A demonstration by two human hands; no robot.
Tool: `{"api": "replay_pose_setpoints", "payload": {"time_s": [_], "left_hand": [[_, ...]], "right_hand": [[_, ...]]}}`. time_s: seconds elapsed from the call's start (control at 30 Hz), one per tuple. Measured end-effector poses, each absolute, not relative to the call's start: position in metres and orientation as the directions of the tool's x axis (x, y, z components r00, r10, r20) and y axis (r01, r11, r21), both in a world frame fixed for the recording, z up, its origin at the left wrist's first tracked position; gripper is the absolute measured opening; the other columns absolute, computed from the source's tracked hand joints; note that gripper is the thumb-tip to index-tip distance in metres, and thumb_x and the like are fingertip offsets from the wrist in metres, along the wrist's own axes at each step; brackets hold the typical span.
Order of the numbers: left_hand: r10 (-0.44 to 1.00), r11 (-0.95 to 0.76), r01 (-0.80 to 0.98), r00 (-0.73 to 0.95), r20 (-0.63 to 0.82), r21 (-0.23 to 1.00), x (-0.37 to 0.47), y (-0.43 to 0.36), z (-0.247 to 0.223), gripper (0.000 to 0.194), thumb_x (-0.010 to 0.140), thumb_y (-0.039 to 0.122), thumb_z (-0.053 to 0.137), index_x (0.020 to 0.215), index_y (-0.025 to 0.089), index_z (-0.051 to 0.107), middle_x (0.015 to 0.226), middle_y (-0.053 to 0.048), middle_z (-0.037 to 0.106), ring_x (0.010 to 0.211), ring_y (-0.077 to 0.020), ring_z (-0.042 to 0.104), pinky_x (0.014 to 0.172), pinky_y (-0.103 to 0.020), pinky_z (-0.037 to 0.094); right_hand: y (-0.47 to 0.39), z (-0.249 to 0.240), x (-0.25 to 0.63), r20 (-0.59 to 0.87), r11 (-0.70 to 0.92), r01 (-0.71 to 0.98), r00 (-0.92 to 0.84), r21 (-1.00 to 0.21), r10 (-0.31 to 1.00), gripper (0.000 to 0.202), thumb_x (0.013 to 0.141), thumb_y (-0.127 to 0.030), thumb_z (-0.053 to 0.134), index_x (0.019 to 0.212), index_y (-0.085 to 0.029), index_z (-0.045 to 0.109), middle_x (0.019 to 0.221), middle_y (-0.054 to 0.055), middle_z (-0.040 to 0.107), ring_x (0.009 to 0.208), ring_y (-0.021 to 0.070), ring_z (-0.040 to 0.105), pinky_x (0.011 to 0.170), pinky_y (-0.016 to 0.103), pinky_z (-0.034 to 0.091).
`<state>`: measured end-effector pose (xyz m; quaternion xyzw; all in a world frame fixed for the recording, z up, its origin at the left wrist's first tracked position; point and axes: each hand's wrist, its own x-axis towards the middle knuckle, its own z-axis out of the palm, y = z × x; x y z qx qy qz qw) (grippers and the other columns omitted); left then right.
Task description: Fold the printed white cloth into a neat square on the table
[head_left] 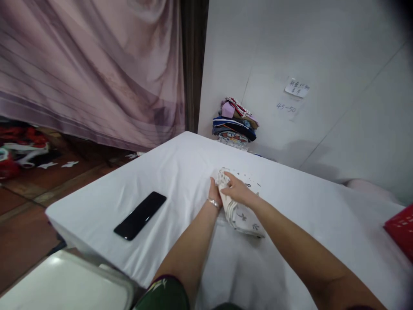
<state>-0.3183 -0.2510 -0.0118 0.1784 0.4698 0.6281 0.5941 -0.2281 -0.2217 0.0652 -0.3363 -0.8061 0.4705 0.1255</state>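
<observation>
A white folded cloth [240, 217] with small dark printed motifs is between my hands over the bed's white sheet. Its layered edges face me, and I cannot tell what kind of garment or fabric piece it is. My left hand [215, 192], with a silver bracelet at the wrist, grips the cloth's left side; most of its fingers are hidden behind the cloth. From the right, my right hand [238, 189] pinches the upper end with thumb and fingers. More fabric with similar print shows beyond my right hand; whether it is the same piece is unclear.
On the white-sheeted bed [180, 163] a black phone [140, 215] lies to the left. A stack of folded clothes [235, 122] stands at the far edge against the wall. A red object [402, 230] sits at right, a pale stool-like surface [64, 282] at lower left. A pink curtain [97, 64] hangs behind.
</observation>
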Motion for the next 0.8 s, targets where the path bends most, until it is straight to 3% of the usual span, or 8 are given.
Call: {"api": "replay_pose_setpoints", "payload": {"time_s": [0.1,0.27,0.43,0.57,0.67,0.73,0.8], "left_hand": [[0.916,0.231,-0.711,-0.072,-0.395,0.664,-0.347,-0.276,-0.022,0.093,0.078,0.073,-0.001,0.099,0.007,0.061,0.066,-0.012,0.064,0.071,-0.0265,0.064,0.062,-0.037,0.05],[0.9,0.348,-0.768,0.113,-0.42,0.539,-0.358,-0.27,-0.011,0.075,0.079,0.074,0.021,0.077,0.011,0.062,0.052,-0.007,0.058,0.051,-0.0211,0.059,0.047,-0.031,0.046],[0.956,0.244,-0.789,0.099,-0.276,0.563,-0.356,-0.237,0.007,0.071,0.078,0.073,0.03,0.073,0.01,0.061,0.046,-0.004,0.054,0.049,-0.0209,0.059,0.05,-0.031,0.048],[0.941,0.155,-0.791,-0.063,-0.331,0.591,-0.369,-0.236,-0.002,0.063,0.086,0.062,0.025,0.091,0.01,0.061,0.058,-0.006,0.061,0.056,-0.0201,0.062,0.057,-0.032,0.051],[0.935,0.194,-0.731,-0.064,-0.348,0.654,-0.377,-0.254,-0.016,0.059,0.084,0.061,0.033,0.096,0.01,0.061,0.063,-0.007,0.064,0.061,-0.0212,0.064,0.061,-0.034,0.051],[0.922,0.248,-0.61,-0.089,-0.377,0.753,-0.38,-0.268,-0.02,0.058,0.079,0.062,0.042,0.094,0.01,0.062,0.066,-0.009,0.065,0.067,-0.024,0.065,0.064,-0.036,0.051],[0.897,0.254,-0.427,-0.233,-0.377,0.868,-0.381,-0.279,-0.02,0.052,0.073,0.058,0.056,0.092,0.01,0.063,0.075,-0.01,0.068,0.079,-0.0265,0.065,0.072,-0.037,0.049]], "right_hand": [[-0.243,0.038,-0.237,-0.219,0.218,0.396,-0.8,-0.892,0.558,0.08,0.07,-0.026,0.06,0.142,-0.025,0.026,0.09,0.003,0.061,0.058,0.0134,0.056,0.046,0.025,0.044],[-0.256,0.02,-0.224,-0.102,0.116,0.217,-0.783,-0.969,0.613,0.069,0.072,-0.032,0.059,0.136,-0.022,0.035,0.103,0.007,0.056,0.063,0.0132,0.057,0.043,0.024,0.044],[-0.24,0.03,-0.219,0.114,0.223,0.067,-0.698,-0.973,0.707,0.056,0.075,-0.033,0.057,0.129,-0.025,0.044,0.104,0.004,0.055,0.067,0.0103,0.052,0.049,0.02,0.044],[-0.227,0.019,-0.23,-0.03,0.174,0.192,-0.75,-0.966,0.661,0.056,0.072,-0.028,0.058,0.127,-0.023,0.046,0.103,0.004,0.057,0.07,0.0117,0.053,0.048,0.02,0.044],[-0.228,0.001,-0.235,-0.093,0.15,0.216,-0.813,-0.965,0.575,0.052,0.071,-0.024,0.057,0.123,-0.025,0.051,0.106,0.004,0.059,0.068,0.0111,0.053,0.048,0.021,0.045],[-0.231,-0.006,-0.235,-0.085,0.154,0.21,-0.813,-0.966,0.577,0.051,0.072,-0.024,0.057,0.123,-0.025,0.052,0.109,0.004,0.059,0.072,0.0122,0.055,0.049,0.021,0.046],[-0.234,-0.01,-0.232,-0.09,0.16,0.227,-0.799,-0.961,0.594,0.051,0.073,-0.026,0.056,0.124,-0.023,0.052,0.113,0.005,0.059,0.076,0.0141,0.056,0.052,0.023,0.047]]}}
